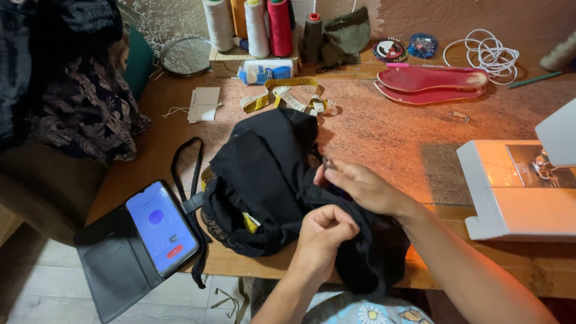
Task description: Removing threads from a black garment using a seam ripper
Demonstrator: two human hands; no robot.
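Left hand: the left hand (324, 231) is in the lower centre of the frame, closed as a fist, and it grips a fold of the black garment (273, 174).
Right hand: the right hand (363, 186) is just right of centre, its fingers pinched together on a small thin thing at the edge of the cloth; what this thing is, I cannot tell, it is too small.
Black garment: it lies bunched in the centre of the frame on the wooden table (384, 129), and one part hangs over the near edge under both hands.
Phone: a phone (162, 227) with a lit screen lies in an open dark case at the lower left, just beside the garment.
Measuring tape: a yellow measuring tape (288, 99) lies curled above the garment.
Thread: some thread cones (258, 27) stand at the top centre.
Sewing machine: a white sewing machine (519, 189) stands at the right edge, near the right forearm.
Insoles: two red insoles (429, 84) lie at the upper right, well apart from the hands.
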